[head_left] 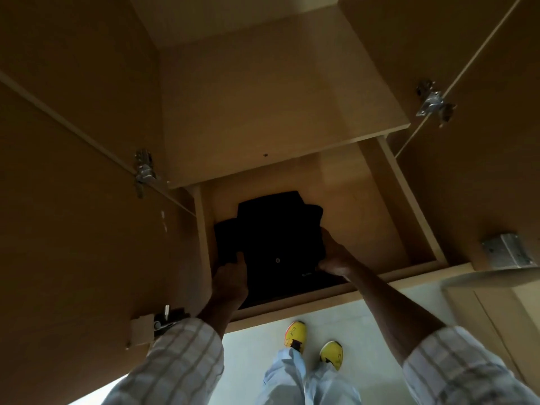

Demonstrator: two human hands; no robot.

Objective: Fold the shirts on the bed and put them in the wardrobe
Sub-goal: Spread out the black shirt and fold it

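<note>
Hands, left hand (229,277) and right hand (334,258), grip folded black shirt (277,244) flat on wardrobe (365,211) floor, collar rearward.

Shirt (274,244) in wardrobe (365,217), below shelf (263,112)

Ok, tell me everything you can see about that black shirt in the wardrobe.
The black shirt looks like dark cloth, folded into a rough rectangle, with one small pale button and a tiny pale mark near its front edge. It lies flat on the bottom compartment floor of the wooden wardrobe, under a shelf, doors open. A second dark layer may sit beneath; too dark to tell. The left hand grips its left front corner, the right hand its right edge.
</note>
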